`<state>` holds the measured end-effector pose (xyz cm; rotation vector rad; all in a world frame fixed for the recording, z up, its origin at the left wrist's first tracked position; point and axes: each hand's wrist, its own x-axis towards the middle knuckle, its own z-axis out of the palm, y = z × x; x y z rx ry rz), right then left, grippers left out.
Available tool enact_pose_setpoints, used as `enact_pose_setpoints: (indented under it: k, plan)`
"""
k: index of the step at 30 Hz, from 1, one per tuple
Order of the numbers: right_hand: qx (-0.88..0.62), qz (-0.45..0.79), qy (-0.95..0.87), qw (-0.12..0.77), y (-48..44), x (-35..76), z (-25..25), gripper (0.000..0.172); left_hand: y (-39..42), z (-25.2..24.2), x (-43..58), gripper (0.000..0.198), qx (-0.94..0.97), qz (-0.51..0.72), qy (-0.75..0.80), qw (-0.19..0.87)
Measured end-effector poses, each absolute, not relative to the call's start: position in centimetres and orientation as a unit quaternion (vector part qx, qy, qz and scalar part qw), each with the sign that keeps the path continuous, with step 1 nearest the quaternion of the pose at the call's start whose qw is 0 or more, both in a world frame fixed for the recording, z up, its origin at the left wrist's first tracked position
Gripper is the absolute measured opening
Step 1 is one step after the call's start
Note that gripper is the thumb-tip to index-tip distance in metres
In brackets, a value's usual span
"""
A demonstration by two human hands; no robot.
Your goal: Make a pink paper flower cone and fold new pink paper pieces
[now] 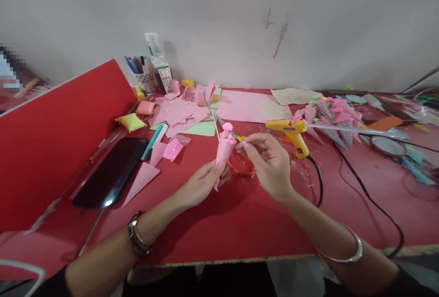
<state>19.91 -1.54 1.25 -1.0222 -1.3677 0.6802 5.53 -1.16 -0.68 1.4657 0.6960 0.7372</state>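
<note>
My left hand [203,182] is wrapped round the lower part of a pink paper cone [224,151], which it holds nearly upright over the table. Soft pink pieces, one of them a rounded knob [227,126], stick out of the cone's wide top. Just right of that top, my right hand [269,162] has thumb and forefinger pinched together, with a small pink piece [244,142] at the tips. Behind the cone lie scissors [221,121] with orange-and-yellow handles, partly hidden by it. An opened packet of pink clay [172,150] rests to the left.
A yellow glue gun [297,137] with a long clear stick lies at right, its black cable trailing. Beyond it are several finished cones [339,116] in a pile. Pink paper pieces [178,112], a phone [111,172], a pen cup [145,81] and a bottle [162,66] stand left.
</note>
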Motion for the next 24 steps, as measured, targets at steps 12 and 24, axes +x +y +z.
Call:
enact_pose_setpoints:
  k: [12, 24]
  plan:
    - [-0.424, 0.234, -0.652, 0.583, -1.25, 20.25, 1.15, 0.008, -1.24, -0.49, 5.45, 0.04, 0.641, 0.308, 0.249, 0.657]
    - [-0.397, 0.283, -0.653, 0.58, -1.31, 20.38, 1.53, 0.013, -1.19, -0.53, 5.12, 0.041, 0.65, 0.299, 0.233, 0.659]
